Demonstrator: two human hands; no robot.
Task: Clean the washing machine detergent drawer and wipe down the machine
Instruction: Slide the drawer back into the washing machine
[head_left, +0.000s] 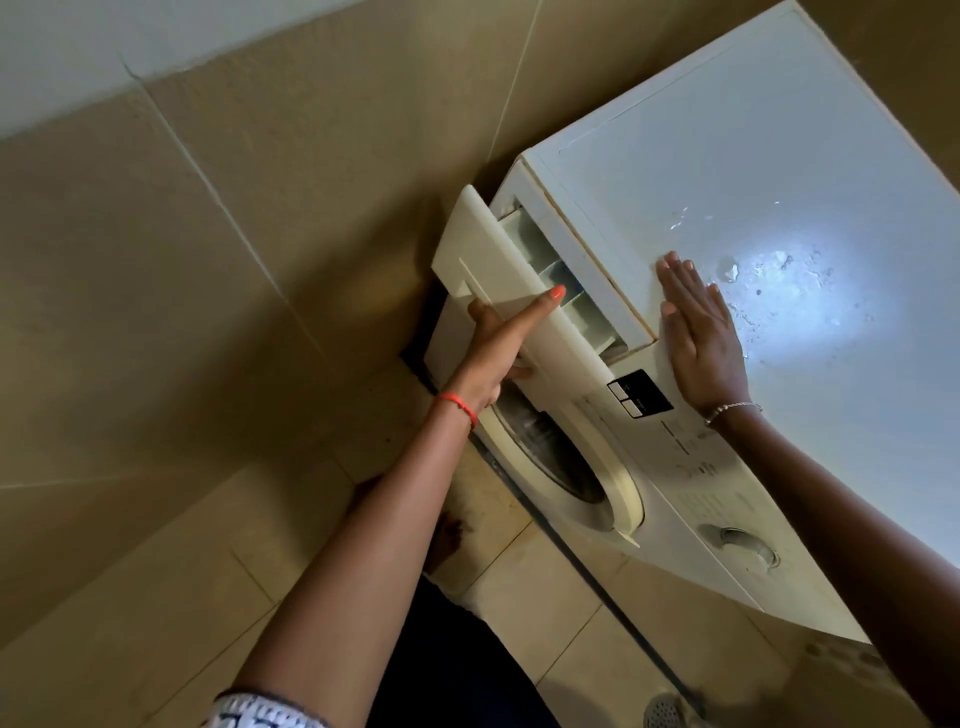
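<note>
The washing machine (779, 156) stands in a corner against a beige tiled wall (208, 260), seen from above and at a slant. Its detergent drawer (498, 260) sits at the upper left of the front and is pulled partly out, so that the pale compartments behind the cream front panel show, with dividers between them.

The left hand (501, 343) grips the drawer's front panel: the thumb, with an orange-painted nail, lies along the panel's upper face near the compartments, and the fingers curl underneath the panel's lower edge. A red bracelet (457, 405) circles that wrist.

The right hand (698, 332) lies flat on the machine's top near its front edge, just beside the drawer opening, fingers straight and close together, holding nothing. A thin silver bracelet (732, 410) sits on that wrist.

Water drops (727, 270) lie on the top just beyond the right hand's fingertips, inside a bright patch of reflected light.

On the front, a black label (641, 392) sits just to the right of the drawer, with faint printed lines along the panel further right. A round dial (740, 543) is set in that panel. Below the drawer is the round door (582, 467) with its cream rim and a dark window.

The tiled floor (545, 597) shows brownish stains near the machine's foot, and a round metal drain (662, 712) sits at the lower edge of the view.
</note>
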